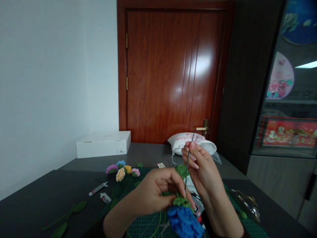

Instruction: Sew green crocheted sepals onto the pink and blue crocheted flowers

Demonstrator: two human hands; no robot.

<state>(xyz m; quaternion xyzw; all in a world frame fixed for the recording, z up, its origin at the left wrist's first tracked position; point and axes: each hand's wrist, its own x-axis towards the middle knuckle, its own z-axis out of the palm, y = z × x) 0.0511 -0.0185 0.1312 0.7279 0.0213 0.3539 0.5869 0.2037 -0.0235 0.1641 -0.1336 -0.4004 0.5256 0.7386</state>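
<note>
A blue yarn flower (184,222) with a green base hangs bloom-down low in the middle of the head view. My left hand (158,190) is closed on its green base, where a thin dark stem wire (187,168) rises out. Higher up and to the right, my right hand (201,163) pinches that wire between thumb and fingertips near its upper end. The wire stands nearly upright, leaning slightly right. Under the hands lies a green cutting mat (148,222) with loose green yarn on it. A ball of green yarn (182,170) sits just behind the hands.
Small yarn flowers (120,173) in several colours lie behind left. Glue tubes (105,198) and a green leaf sprig (66,218) are at the left. A white box (104,144) and a white bag (183,142) stand at the back. Eyeglasses (249,201) lie at the right.
</note>
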